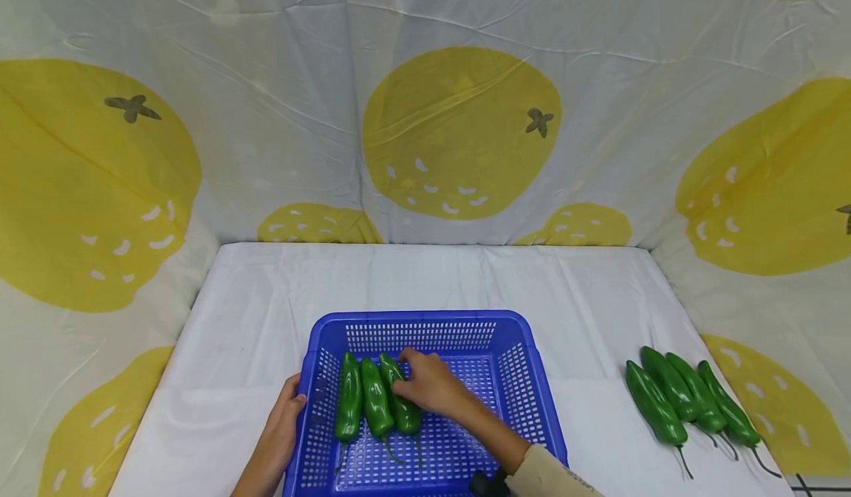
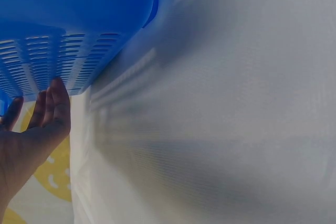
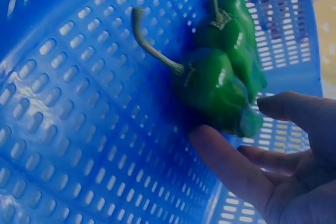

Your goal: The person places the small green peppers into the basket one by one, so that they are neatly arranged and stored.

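A blue plastic basket [image 1: 425,320] stands on the white cloth, with three glossy green chili peppers side by side in its left part. Over the rightmost of these, a green chili pepper [image 1: 401,401], is my right hand [image 1: 432,388]. In the right wrist view, the thumb and fingers of that hand [image 3: 294,166] are spread around the pepper's tip [image 3: 251,123] without closing on it; whether they touch it is hard to tell. My left hand [image 1: 282,423] rests against the basket's left side from outside. The left wrist view shows its fingers [image 2: 60,103] fairly straight against the slotted wall.
Several more green chili peppers [image 1: 678,401] lie in a group on the cloth [image 1: 592,408] at the right. A curtain with yellow fruit prints [image 1: 459,135] hangs behind the table and on both sides. A dark object [image 1: 488,484] sits at the right wrist.
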`<state>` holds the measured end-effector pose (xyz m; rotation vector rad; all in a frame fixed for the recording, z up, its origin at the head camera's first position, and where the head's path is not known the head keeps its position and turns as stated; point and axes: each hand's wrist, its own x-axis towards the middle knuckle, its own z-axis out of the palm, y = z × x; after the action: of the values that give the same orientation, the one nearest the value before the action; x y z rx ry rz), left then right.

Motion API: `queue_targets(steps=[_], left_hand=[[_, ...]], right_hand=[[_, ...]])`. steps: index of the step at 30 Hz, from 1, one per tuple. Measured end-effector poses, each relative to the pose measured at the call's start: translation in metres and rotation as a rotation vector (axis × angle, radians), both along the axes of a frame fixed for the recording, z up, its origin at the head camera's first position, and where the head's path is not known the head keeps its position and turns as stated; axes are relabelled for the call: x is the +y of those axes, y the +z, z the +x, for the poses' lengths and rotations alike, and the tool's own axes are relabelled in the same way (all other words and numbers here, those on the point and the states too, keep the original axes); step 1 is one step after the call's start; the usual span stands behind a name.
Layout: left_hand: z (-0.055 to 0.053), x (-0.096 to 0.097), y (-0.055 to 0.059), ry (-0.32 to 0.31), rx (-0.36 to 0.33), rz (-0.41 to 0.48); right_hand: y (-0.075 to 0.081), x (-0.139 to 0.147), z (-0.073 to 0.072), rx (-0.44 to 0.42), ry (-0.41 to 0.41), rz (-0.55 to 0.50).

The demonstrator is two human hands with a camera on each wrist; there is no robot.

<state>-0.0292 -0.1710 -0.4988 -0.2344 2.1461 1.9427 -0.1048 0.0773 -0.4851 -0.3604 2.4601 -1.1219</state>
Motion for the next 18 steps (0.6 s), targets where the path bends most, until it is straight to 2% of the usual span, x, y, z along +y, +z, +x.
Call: queue_targets(steps=[9,12,18], left_hand=[[-0.001,0.0,0.001,0.006,-0.01,-0.028],[-0.001,0.0,0.001,-0.002,-0.004,-0.039],[0.0,0.001,0.001,0.003,-0.005,-0.012]], right_hand=[[0.011,0.01,-0.004,0.039,-0.002,0.044],[0.016,0.014,-0.006,0.038,-0.007,0.028],[0.034,0.032,-0.008,0.098,-0.022,-0.013]])
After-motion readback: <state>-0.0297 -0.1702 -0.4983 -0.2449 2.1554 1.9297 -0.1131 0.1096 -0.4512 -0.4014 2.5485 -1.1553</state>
